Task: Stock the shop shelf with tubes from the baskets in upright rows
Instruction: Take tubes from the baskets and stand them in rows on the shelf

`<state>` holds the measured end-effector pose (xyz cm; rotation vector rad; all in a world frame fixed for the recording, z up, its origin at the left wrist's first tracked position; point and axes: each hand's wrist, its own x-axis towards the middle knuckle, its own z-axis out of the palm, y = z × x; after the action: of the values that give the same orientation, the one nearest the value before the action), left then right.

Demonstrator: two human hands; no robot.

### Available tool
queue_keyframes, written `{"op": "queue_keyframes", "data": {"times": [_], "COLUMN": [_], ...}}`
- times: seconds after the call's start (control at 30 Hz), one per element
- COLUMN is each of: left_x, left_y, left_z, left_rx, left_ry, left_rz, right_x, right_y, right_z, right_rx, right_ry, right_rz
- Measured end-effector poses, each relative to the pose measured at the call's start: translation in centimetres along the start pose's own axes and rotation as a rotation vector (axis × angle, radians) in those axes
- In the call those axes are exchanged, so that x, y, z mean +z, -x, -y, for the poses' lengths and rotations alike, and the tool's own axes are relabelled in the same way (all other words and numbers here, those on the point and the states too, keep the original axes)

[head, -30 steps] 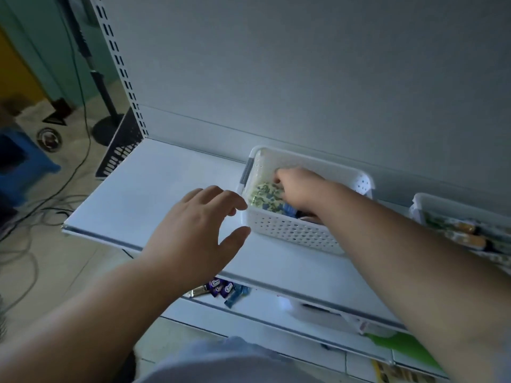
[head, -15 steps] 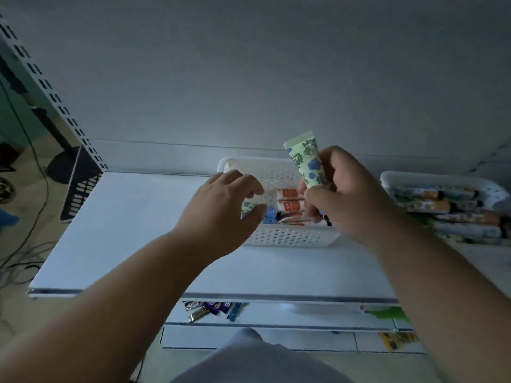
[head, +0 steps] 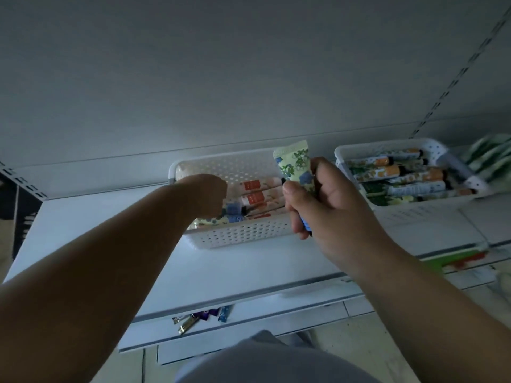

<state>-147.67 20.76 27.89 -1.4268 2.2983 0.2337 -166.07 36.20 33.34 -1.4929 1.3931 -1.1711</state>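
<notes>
While the right hand (head: pixel 329 205) grips a floral tube (head: pixel 297 172) upright, crimped end up, thumb and fingers wrapped round its lower half, it hangs just above the right end of the near basket (head: pixel 237 233). Left hand (head: pixel 206 196) is down inside that basket, fingers hidden behind the wrist; can't tell whether it's gripping anything. Basket sits on the white shelf (head: pixel 116 244) and holds tubes lying flat: pink ones with orange labels (head: pixel 257 196), a blue-patterned one (head: pixel 233 210) just beside the left hand. Second basket (head: pixel 439 150) to the right, apart from the first, full of flat-lying tubes with orange and green print. Small wrapped packets (head: pixel 204 317) on the lower shelf below.
</notes>
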Motion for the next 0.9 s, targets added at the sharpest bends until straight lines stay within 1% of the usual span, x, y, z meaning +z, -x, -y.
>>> {"op": "queue_keyframes", "data": {"times": [0.03,0.2,0.23,0.3,0.37,0.4,0.5,0.53,0.63,0.77,0.83,0.9], "left_x": [0.0,0.3,0.4,0.2,-0.4,-0.7,-1.3,-1.3,-1.3,-1.4,-1.7,-2.0], "left_y": [-0.3,-1.0,-0.8,0.0,1.3,2.2,5.4,6.5,9.1,11.5,12.0,11.9], "left_z": [-0.2,-0.5,-0.4,-0.3,-0.5,-0.6,-2.0,-2.7,-5.1,-8.9,-11.4,-14.7], "left_rx": [0.006,0.029,0.030,0.025,0.014,0.005,-0.025,-0.012,0.013,-0.075,-0.067,-0.023], "left_ry": [-0.049,-0.119,-0.134,-0.135,-0.098,-0.032,0.407,0.509,0.685,0.898,0.955,1.004], "left_rz": [0.017,0.084,0.076,-0.013,-0.182,-0.273,-0.477,-0.541,-0.677,-0.771,-0.778,-0.756], "right_x": [0.0,0.2,0.2,0.3,0.2,0.0,-0.6,-0.9,-1.7,-3.6,-5.5,-7.8], "right_y": [0.1,0.3,0.3,0.5,0.8,1.0,1.4,1.5,1.9,3.0,4.0,5.2], "right_z": [0.1,0.0,-0.1,0.0,0.2,0.3,0.0,0.0,0.1,0.1,-0.2,-0.8], "right_rx": [0.002,0.033,0.030,0.019,0.028,0.038,0.058,0.062,0.060,0.016,-0.032,-0.053], "right_ry": [-0.015,-0.050,-0.049,-0.048,-0.054,-0.053,-0.021,-0.009,0.011,-0.042,-0.074,-0.148], "right_rz": [-0.001,0.025,0.031,0.029,0.011,0.001,-0.016,-0.019,-0.037,-0.032,-0.042,-0.049]}}
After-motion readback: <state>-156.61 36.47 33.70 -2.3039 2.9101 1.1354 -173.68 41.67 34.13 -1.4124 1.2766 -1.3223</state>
